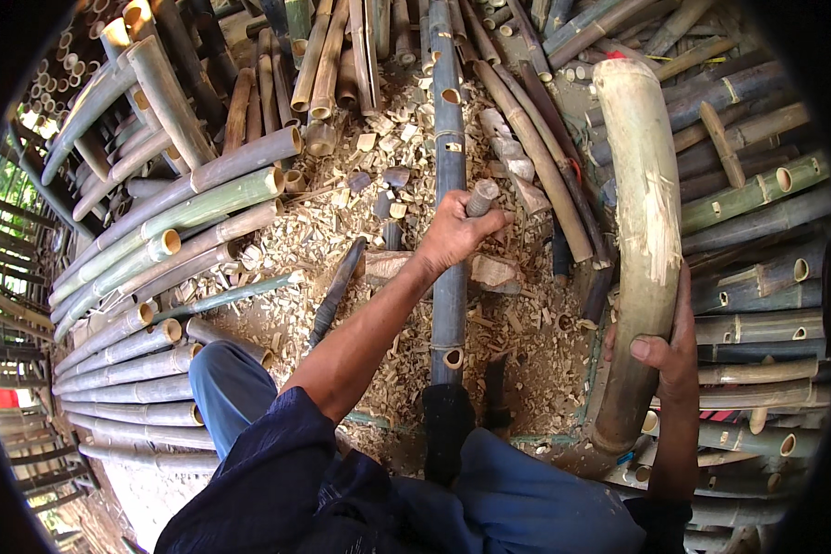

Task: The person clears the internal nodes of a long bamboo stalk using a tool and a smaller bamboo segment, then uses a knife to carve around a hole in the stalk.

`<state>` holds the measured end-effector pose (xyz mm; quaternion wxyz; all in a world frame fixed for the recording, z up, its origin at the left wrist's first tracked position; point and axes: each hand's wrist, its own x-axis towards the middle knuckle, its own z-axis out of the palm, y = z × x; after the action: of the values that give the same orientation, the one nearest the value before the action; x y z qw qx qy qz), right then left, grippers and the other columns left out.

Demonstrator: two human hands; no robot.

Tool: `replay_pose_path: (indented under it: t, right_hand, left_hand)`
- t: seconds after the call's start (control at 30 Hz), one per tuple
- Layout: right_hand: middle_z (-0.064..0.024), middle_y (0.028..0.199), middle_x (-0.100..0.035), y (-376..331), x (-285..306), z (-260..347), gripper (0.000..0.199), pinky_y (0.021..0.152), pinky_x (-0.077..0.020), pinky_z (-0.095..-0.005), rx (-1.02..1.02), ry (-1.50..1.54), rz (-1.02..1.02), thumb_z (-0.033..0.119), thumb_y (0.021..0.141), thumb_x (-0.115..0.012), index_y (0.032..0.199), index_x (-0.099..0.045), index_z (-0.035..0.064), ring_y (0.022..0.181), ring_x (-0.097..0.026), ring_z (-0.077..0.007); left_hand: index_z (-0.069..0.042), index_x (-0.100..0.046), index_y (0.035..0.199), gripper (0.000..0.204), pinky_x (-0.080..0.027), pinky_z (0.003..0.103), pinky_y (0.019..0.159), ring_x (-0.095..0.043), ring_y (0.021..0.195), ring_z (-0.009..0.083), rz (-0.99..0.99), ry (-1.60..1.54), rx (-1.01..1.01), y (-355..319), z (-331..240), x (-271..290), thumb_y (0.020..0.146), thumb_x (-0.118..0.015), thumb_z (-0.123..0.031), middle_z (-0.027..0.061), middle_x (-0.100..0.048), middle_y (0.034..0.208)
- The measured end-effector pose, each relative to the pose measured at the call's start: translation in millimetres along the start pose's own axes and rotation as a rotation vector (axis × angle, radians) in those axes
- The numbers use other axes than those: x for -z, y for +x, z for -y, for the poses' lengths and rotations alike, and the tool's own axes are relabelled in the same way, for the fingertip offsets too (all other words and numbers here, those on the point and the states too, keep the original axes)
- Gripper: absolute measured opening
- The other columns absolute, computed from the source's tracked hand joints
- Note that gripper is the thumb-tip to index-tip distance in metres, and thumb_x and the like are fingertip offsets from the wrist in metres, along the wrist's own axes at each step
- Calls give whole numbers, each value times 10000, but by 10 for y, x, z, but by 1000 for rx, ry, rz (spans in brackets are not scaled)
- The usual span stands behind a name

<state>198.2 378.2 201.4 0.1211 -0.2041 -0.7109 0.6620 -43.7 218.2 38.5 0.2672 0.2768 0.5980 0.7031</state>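
A dark bamboo pole (448,305) runs away from me between my legs, with several holes cut along its upper side. My left hand (451,233) is closed round the upright round handle of a chisel (483,194) over the pole; its blade is hidden below my fist. On the right, my right hand (671,355) grips the lower part of a thick bamboo mallet (639,175), raised and slightly tilted. Frayed, pale fibres show on the mallet's side. Under the pole, beside my left hand, lies a wooden block (496,271).
Wood chips (392,337) cover the ground around the pole. Cut bamboo poles (157,365) are stacked on the left, and holed bamboo poles (757,328) on the right. More bamboo lengths (323,65) lean at the back. A dark curved piece (340,288) lies near my left forearm.
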Motion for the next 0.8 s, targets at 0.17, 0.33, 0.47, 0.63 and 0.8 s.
replay_pose_path:
  t: [0.17,0.33,0.47,0.63,0.8]
  right_hand:
    - [-188,1163,-576,-34,-8,-69,1204,707,-587,-416,-2,-32,21,246,639,-782,1627,-122,51,859,-672,-280]
    - [-174,1519,-438,-86,37,-127,1217,1179,-348,-383,-44,-63,60,244,633,-798,1634,-154,-12,1397,-452,-266]
    - [-190,1556,-413,-93,3,-66,1235,1204,-322,-384,-22,-109,40,242,619,-791,1643,-151,-17,1431,-431,-280]
    - [-238,1542,-401,138,-119,638,1178,1138,-371,-411,282,-245,-76,237,623,-734,1645,-194,9,1358,-472,-333]
    - [-243,1369,-503,837,-281,1082,1005,828,-594,-414,868,-491,-417,229,792,-735,1640,-216,81,1030,-649,-331]
  left_hand:
    - [-37,-726,732,237,-495,288,650,-606,622,88,-8,12,68,-13,-120,12,924,-740,-175,15,-692,667]
    - [-55,-713,728,247,-460,294,613,-571,597,86,24,62,49,-3,-130,3,921,-751,-205,2,-667,641]
    - [-75,-667,685,297,-420,313,574,-527,575,84,6,85,14,4,21,-26,916,-764,-233,-15,-625,621]
    - [-67,-701,777,224,-470,307,620,-587,641,90,-18,79,31,-19,250,58,906,-778,-233,-1,-668,702]
    - [-73,-670,760,230,-422,288,561,-542,594,92,-16,-23,68,124,90,-44,919,-770,-205,-24,-610,660]
